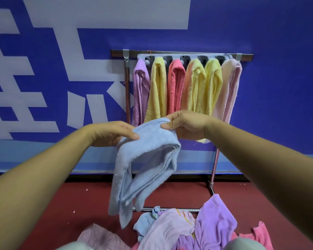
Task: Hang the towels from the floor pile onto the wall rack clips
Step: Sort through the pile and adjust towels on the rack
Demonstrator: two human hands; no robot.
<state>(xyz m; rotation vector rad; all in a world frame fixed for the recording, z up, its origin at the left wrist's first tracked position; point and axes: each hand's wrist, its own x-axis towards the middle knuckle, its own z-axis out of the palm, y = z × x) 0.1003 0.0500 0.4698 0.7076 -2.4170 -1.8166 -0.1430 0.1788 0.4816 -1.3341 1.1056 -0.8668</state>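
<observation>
The left grip and the right grip both have their fingers closed on 1 light blue towel, each pinching its upper fold between thumb and fingers, the 2 thumbs close together. The towel is doubled over and held in the air in front of the rack. Its long axis runs straight down from that fold, and its loose ends hang just above the floor pile.

The clip bar lies above and beyond the grips, so the pinched fold would have to travel up and away from the person. The right grip sits under the middle of the bar, the left under its left end. 6 hung towels already fill the bar side by side (purple, yellow, coral, 2 more yellows, pink), and I cannot tell whether any clip is free. I judge that finding one is what the next move turns on.

The pile lies on a dark red floor. The rack's metal frame stands against a blue wall with large white lettering.
</observation>
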